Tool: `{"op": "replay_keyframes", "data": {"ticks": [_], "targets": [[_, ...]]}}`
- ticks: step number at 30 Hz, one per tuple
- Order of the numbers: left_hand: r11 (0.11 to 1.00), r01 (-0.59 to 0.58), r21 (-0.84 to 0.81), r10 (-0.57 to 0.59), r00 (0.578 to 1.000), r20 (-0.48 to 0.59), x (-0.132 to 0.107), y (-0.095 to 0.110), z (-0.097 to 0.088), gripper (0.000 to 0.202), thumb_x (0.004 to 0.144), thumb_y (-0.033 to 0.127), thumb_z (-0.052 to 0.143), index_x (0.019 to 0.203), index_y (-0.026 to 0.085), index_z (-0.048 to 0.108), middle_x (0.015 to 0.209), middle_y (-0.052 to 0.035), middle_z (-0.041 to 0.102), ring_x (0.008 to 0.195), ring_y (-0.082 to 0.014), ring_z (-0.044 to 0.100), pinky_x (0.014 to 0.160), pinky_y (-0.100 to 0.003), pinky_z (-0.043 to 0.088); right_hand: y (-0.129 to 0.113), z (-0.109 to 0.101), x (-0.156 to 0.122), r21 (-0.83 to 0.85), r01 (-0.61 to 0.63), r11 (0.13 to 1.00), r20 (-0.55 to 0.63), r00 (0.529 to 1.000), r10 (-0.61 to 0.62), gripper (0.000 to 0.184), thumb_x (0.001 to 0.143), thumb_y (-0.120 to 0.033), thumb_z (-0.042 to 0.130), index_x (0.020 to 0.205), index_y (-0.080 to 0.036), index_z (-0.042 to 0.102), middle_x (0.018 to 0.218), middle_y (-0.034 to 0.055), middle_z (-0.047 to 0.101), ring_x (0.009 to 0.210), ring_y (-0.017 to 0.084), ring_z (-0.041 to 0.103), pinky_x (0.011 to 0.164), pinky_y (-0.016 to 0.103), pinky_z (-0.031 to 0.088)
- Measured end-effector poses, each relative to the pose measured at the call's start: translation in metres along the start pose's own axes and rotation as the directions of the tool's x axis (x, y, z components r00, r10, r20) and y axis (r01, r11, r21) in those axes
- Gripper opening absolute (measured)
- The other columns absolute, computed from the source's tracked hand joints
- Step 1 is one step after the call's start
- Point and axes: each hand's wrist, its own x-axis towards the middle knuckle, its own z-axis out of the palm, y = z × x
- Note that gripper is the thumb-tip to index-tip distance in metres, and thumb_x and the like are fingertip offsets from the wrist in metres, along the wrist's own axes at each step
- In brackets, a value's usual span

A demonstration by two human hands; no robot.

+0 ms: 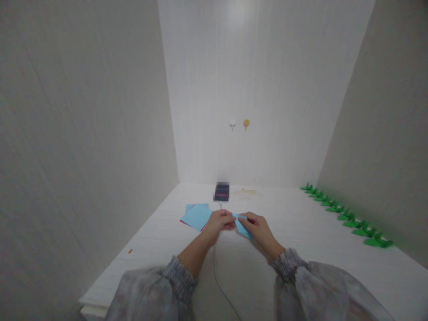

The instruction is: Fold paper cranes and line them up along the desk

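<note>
A small folded piece of light blue paper (242, 227) is held between my two hands, just above the table. My left hand (220, 220) pinches its left edge with the fingertips. On the other side, my right hand (257, 225) grips the paper's upper right part between thumb and fingers. The folded paper tilts down toward the right, and my fingers hide part of it. Just left of my left hand lies a stack of light blue paper sheets (196, 216), with a dark red edge showing underneath.
A phone-like device (222, 191) stands at the back, with a white cable (217, 278) running toward me. Beige strands (247, 191) lie beside it. Green folded paper pieces (347, 218) line the right edge. An orange bit (130, 251) lies left. Two hooks (246, 123) hang on the wall.
</note>
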Motion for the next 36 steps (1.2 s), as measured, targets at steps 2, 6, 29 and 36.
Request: {"op": "replay_keyframes", "data": {"ticks": [2, 6, 29, 36], "targets": [[1.0, -0.006, -0.003, 0.006, 1.0, 0.011, -0.001, 0.001, 0.0, 0.025, 0.054, 0.029, 0.068, 0.066, 0.01, 0.057, 0.058, -0.003, 0.06, 0.053, -0.0099, 0.055, 0.056, -0.022, 0.042, -0.001, 0.0, 0.0, 0.015, -0.007, 1.0, 0.012, 1.0, 0.007, 0.029, 0.072, -0.035, 0.051, 0.081, -0.013, 0.067, 0.071, 0.0043, 0.063, 0.064, 0.014, 0.052, 0.058, 0.023, 0.04], [1.0, -0.001, -0.022, 0.002, 1.0, 0.03, -0.003, 0.002, 0.0, 0.027, 0.057, 0.031, 0.066, 0.069, 0.009, 0.06, 0.061, -0.0054, 0.062, 0.055, -0.01, 0.055, 0.056, -0.021, 0.042, -0.001, 0.001, 0.0, 0.067, -0.038, 0.997, 0.03, 0.999, 0.036, 0.03, 0.072, -0.036, 0.051, 0.082, -0.012, 0.067, 0.069, 0.0036, 0.064, 0.061, 0.014, 0.053, 0.058, 0.024, 0.041], [0.997, -0.001, 0.083, 0.004, 0.999, -0.044, 0.006, 0.002, 0.003, 0.025, 0.055, 0.032, 0.065, 0.062, 0.011, 0.056, 0.052, -0.0005, 0.057, 0.049, -0.0095, 0.052, 0.055, -0.024, 0.043, -0.002, -0.002, 0.0, -0.299, 0.045, 0.953, 0.025, 0.999, -0.039, 0.028, 0.076, -0.032, 0.044, 0.08, -0.013, 0.063, 0.056, 0.0016, 0.058, 0.049, 0.012, 0.049, 0.048, 0.021, 0.038], [0.998, 0.017, 0.059, -0.014, 0.998, -0.061, 0.005, 0.003, 0.006, 0.026, 0.056, 0.033, 0.064, 0.067, 0.012, 0.052, 0.055, -0.001, 0.058, 0.047, -0.0095, 0.052, 0.053, -0.024, 0.043, -0.006, -0.003, -0.002, -0.406, 0.113, 0.907, -0.007, 0.992, -0.127, 0.026, 0.077, -0.03, 0.042, 0.077, -0.015, 0.063, 0.06, 0.003, 0.062, 0.053, 0.013, 0.054, 0.051, 0.021, 0.04]]}}
